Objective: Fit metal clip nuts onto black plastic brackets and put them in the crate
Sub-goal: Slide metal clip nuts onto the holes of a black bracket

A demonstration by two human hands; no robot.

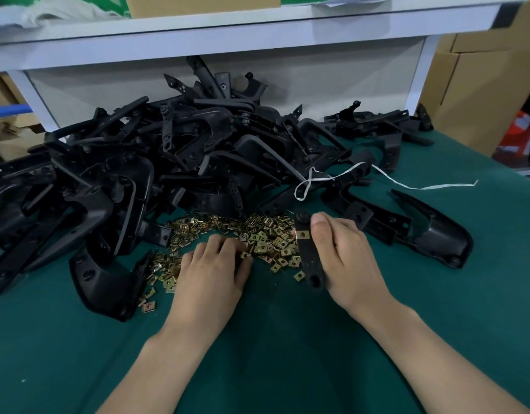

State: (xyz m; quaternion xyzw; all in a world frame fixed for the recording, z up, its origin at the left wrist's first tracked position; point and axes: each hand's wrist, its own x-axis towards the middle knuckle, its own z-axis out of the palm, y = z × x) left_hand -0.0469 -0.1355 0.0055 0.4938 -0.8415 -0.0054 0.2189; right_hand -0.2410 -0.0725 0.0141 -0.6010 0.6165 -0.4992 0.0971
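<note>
My right hand (pixel 344 252) grips a narrow black plastic bracket (pixel 309 258) upright above the green table, thumb along its side. A brass-coloured clip nut (pixel 302 234) sits on that bracket near its top. My left hand (pixel 213 264) rests on the scattered heap of clip nuts (pixel 275 237), fingers curled down into them; I cannot tell whether it holds one. A big pile of black brackets (pixel 174 156) fills the table behind the nuts. No crate is in view.
A curved black bracket (pixel 108 282) lies left of my left hand, another large one (pixel 430 228) to the right. A white string (pixel 347 174) trails over the pile. A white shelf (pixel 227 34) overhangs the back. Cardboard boxes (pixel 478 94) stand at the right.
</note>
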